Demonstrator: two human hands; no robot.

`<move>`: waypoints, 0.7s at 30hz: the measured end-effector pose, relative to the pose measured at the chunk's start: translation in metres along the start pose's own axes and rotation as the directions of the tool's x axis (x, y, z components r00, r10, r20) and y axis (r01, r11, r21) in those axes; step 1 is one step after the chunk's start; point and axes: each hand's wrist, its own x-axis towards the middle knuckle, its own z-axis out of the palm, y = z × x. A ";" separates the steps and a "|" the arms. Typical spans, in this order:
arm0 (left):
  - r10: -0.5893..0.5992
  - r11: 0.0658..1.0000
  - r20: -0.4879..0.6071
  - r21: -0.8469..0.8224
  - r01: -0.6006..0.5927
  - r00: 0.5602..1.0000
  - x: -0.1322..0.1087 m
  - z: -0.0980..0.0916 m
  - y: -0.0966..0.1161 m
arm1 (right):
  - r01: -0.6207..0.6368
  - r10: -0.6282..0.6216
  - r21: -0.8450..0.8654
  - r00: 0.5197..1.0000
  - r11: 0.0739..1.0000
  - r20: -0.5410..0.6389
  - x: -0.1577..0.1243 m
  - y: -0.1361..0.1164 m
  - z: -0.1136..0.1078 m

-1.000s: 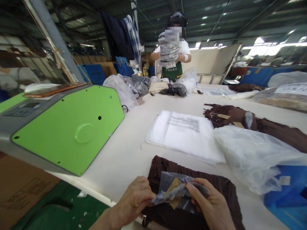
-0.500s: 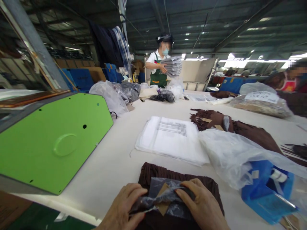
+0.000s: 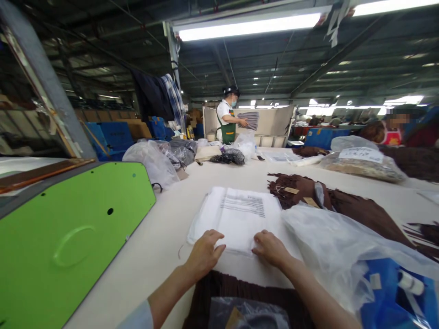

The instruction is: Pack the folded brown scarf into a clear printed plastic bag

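A stack of white plastic bags (image 3: 240, 217) printed with dark text lies flat on the table ahead of me. My left hand (image 3: 206, 252) is at its near left edge, thumb and fingers apart. At the near right edge is my right hand (image 3: 270, 246), its fingers bent and thumb a little apart; I see nothing held in either. Closer to me lies a folded dark brown fringed scarf (image 3: 250, 285), cut off by the frame's lower edge. On it rests a clear plastic wrap (image 3: 254, 310) with a brown tag partly showing under it.
On the left stands a green panel (image 3: 85, 228). To the right are brown scarves (image 3: 356, 201) with tags, a crumpled clear bag (image 3: 329, 237) and a blue packet (image 3: 384, 292). Bagged goods (image 3: 185, 151) lie at the back. Beyond, a co-worker (image 3: 228, 119) carries a grey stack.
Both my hands have let go of the plastic on the brown scarf and moved forward to the white bags. The view has tilted up. The co-worker has turned sideways with the stack.
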 end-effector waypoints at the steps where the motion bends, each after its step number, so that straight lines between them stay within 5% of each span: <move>1: 0.001 1.000 0.011 0.012 -0.002 1.000 0.010 0.005 -0.005 | 0.003 -0.003 -0.008 1.000 1.000 0.021 0.004 0.003 0.002; 7: 0.005 0.998 0.111 0.067 -0.012 0.994 0.037 0.025 -0.018 | 0.065 -0.062 -0.035 0.995 0.997 0.078 0.011 0.012 0.001; 21: 0.186 0.959 0.264 0.159 -0.233 0.946 0.050 0.047 -0.004 | 0.062 -0.072 0.047 0.970 0.997 0.231 0.029 0.017 -0.011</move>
